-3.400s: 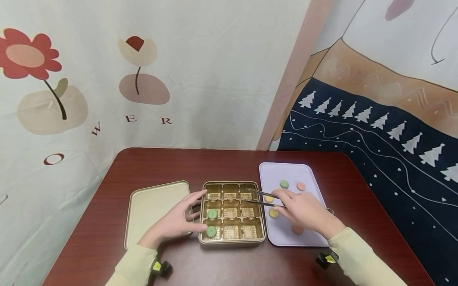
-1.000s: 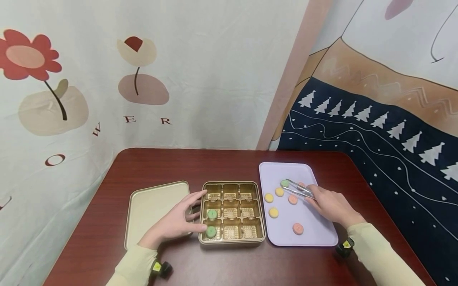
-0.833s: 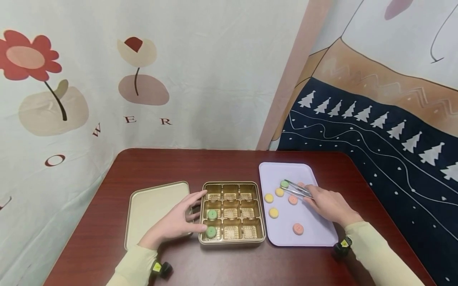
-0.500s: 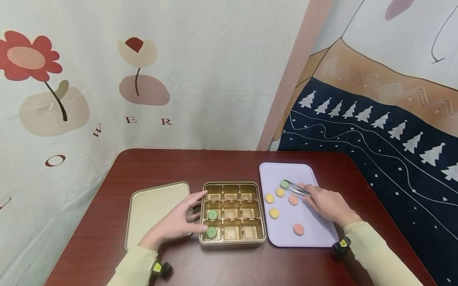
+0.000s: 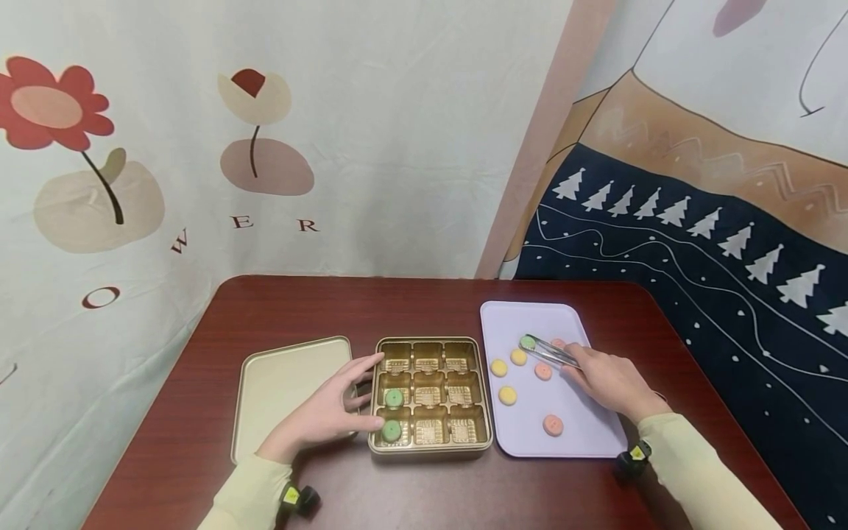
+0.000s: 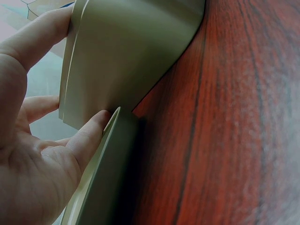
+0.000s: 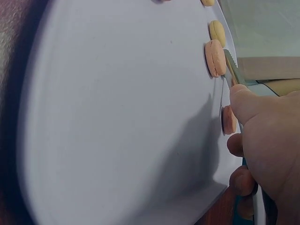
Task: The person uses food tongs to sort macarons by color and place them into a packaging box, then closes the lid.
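My left hand (image 5: 327, 405) rests spread fingertips and thumb against the left side of a gold tin (image 5: 430, 447), whose wall (image 6: 126, 51) fills the top of the left wrist view. Two green macarons, one (image 5: 394, 397) in the middle row and another (image 5: 391, 430) in the front row, sit in the tin's left column. Over a lilac tray (image 5: 576, 442), my right hand (image 5: 612, 379) grips metal tongs (image 5: 555, 352). Their tips stand on either side of a green macaron (image 5: 527, 342) near the tray's back. In the right wrist view that macaron is hidden.
A pale gold lid (image 5: 291, 375) lies left of the tin, partly under my left hand. Yellow macarons (image 5: 507, 395) and pink macarons (image 5: 553, 425) are scattered on the tray, some close to the tongs. Behind the brown table (image 5: 424, 302) hangs a printed curtain.
My right hand has moved the tongs from above the tin rightward to the tray. Over the last second their tips have drawn together about the green macaron. The left hand has stayed put.
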Demonstrator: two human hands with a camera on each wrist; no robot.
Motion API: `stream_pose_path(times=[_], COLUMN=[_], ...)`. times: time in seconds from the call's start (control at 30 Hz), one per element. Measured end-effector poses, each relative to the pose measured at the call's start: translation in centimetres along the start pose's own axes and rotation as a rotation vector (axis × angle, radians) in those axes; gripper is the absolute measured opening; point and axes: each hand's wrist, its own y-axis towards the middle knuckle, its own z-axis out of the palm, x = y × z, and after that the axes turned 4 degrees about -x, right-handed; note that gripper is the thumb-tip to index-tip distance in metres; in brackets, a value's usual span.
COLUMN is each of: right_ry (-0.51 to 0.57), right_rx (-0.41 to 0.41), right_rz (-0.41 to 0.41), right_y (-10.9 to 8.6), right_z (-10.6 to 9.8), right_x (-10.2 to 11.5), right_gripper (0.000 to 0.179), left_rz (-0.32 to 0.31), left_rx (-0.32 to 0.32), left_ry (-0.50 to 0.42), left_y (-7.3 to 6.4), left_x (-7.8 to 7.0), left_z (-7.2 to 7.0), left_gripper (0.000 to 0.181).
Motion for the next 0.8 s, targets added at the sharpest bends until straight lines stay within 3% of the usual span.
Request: stream_pose_path(times=[0.57, 0.8], right_ry=[0.026, 0.012], right_rx=[-0.020, -0.088], right_rz=[0.014, -0.037], right_y=[-0.24, 0.28], right_z=[-0.15, -0.84], right_x=[-0.30, 0.32], right_gripper=[0.057, 0.048], left_rz=[0.000, 0.009], left_rx=[0.001, -0.004], left_ry=[0.003, 0.004], left_y=[0.03, 0.01], left_x=[0.10, 0.00], left_z=[0.04, 0.05], left_gripper=[0.110, 0.110])
